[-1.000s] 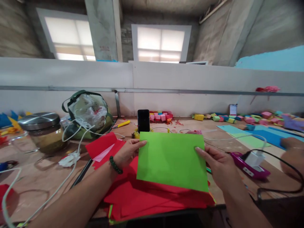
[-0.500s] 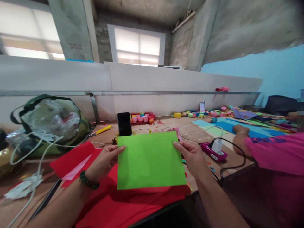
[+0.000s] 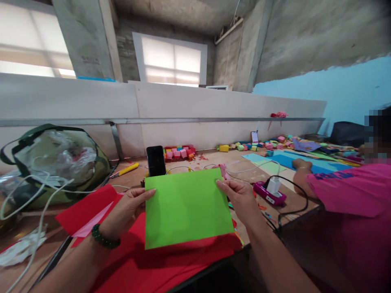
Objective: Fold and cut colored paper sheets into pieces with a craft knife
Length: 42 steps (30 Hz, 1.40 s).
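Note:
A bright green sheet of paper is held up flat, facing me, above large red sheets on the table. My left hand pinches its upper left edge, thumb in front and the other fingers behind. On the opposite side, my right hand grips the upper right corner between thumb and fingers. Left of my left wrist lie a folded red piece and a pink strip. Just behind the green sheet stands a black phone.
A yellow utility knife lies near a camouflage bag at the left. Small coloured paper cubes line the back. To the right are a purple power strip with cables, and a co-worker in pink with a hand on blue paper.
The whole view has shifted slightly, so things appear a little further left. Both hands keep their hold on the green sheet, which sits slightly more tilted.

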{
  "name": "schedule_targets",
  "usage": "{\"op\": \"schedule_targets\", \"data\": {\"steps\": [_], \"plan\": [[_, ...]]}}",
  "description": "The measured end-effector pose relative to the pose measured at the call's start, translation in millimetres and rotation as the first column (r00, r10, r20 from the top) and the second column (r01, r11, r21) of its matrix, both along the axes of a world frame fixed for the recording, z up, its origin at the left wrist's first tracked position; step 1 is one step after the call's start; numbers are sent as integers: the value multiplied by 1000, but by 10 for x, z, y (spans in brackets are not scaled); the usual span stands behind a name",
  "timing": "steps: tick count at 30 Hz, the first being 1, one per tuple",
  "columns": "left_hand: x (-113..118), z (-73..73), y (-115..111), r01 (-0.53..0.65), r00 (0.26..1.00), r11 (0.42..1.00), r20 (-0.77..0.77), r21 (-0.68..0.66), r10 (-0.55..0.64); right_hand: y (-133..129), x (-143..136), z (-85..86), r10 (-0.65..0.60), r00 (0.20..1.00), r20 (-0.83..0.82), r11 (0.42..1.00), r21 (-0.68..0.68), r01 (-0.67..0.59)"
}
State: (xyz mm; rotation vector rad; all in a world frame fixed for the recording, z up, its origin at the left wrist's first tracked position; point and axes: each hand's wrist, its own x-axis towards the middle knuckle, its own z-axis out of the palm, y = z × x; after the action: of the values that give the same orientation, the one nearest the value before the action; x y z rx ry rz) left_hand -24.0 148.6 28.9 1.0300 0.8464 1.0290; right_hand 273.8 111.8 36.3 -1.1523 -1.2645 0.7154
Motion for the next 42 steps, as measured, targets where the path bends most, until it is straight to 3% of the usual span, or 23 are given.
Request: {"op": "schedule_targets", "data": {"steps": [12,17,20,22,25,29,31,32,34,36,38,40,42], "plan": [[-49,89,-29,15,999,992,-45,127,-9,46,66,-100,-39,998,-57,999,-6,39],[-125,188,-60,16,982,991,-187,131,9,142,61,-122,-30,996,79,1000,4,30],[-194,181,-19,23,877,978,-475,207,80,264,-21,-162,56,927,370,998,-29,-48],[-228,100,36,63,782,970,-616,235,98,354,-90,-238,111,879,464,993,-93,-77],[-251,-111,101,120,668,970,-740,211,79,448,-174,-400,153,803,576,985,-157,-75],[-242,-310,83,106,483,960,-858,258,177,475,-225,-542,167,693,701,982,-183,-52],[-202,-303,57,163,356,902,-876,400,325,470,-235,-556,175,643,746,981,-191,-45],[-165,-280,49,250,291,838,-863,484,412,466,-238,-554,178,620,764,980,-194,-42],[-56,-227,48,519,227,646,-818,560,528,460,-246,-546,181,580,794,980,-199,-33],[92,-203,58,747,262,454,-842,486,471,452,-254,-538,181,546,818,979,-201,-24],[248,-232,65,849,305,330,-892,414,334,441,-261,-535,180,516,837,979,-202,-14],[376,-307,58,859,371,284,-901,425,227,427,-269,-532,174,489,855,980,-198,-1],[451,-400,43,832,457,277,-877,481,150,414,-278,-528,166,463,871,981,-193,11]]}}
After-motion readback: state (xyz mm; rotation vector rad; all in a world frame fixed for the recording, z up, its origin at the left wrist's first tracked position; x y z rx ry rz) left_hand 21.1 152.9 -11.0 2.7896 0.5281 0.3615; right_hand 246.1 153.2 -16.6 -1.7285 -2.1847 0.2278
